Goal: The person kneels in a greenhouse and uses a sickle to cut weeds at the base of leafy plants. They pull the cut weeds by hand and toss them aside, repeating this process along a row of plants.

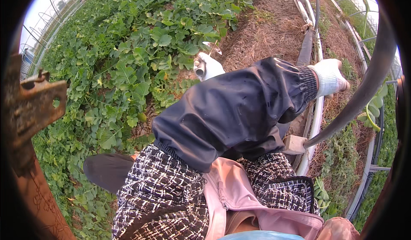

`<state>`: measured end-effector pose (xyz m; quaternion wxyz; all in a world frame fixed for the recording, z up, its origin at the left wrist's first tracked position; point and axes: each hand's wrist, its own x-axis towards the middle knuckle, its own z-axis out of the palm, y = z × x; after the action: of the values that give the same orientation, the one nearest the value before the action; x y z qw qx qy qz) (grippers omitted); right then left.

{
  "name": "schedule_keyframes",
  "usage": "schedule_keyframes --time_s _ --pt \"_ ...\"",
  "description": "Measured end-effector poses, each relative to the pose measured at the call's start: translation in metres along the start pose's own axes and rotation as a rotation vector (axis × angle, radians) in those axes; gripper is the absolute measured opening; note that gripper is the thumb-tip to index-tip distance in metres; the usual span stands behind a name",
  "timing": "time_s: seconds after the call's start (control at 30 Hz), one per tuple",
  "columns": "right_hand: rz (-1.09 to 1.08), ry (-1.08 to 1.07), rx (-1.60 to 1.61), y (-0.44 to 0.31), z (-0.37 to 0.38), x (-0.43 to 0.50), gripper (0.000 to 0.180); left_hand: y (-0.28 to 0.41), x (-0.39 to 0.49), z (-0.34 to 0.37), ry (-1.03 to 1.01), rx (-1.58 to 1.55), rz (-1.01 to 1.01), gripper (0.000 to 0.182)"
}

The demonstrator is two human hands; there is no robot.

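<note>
My left hand (330, 77), in a white knit glove with bare fingertips, reaches across to the right over the white rail, its fingers apart and nothing seen in them. A black sleeve cover (231, 102) runs along that arm and passes over my right arm. My right hand (212, 67), gloved in white, is closed around a tool with a round, hollow handle end (200, 71); a thin shiny part (213, 47) sticks up beyond the glove. Lobed green leaves (125, 73) of a dense crop grow to its left. A leafy green plant (374, 108) shows beyond the curved pole.
A thick curved dark pole (353, 108) rises on the right from a pale block (294, 144) beside a long white rail (316, 119). Bare soil with dry straw (257, 37) lies ahead. Rusty metal (41, 102) fills the left edge. Thin hoops stand in the background.
</note>
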<state>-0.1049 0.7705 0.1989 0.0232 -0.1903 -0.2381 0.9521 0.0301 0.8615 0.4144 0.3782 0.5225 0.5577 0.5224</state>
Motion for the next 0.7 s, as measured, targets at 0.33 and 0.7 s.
schedule_keyframes --time_s 0.33,0.7 --pt "-0.059 -0.063 0.169 -0.035 -0.011 0.013 0.007 -0.09 -0.307 -0.236 0.896 -0.242 0.06 0.035" --pt "-0.052 -0.071 0.177 -0.08 -0.047 0.036 0.004 0.043 -0.523 -0.261 1.69 0.141 -0.07 0.036"
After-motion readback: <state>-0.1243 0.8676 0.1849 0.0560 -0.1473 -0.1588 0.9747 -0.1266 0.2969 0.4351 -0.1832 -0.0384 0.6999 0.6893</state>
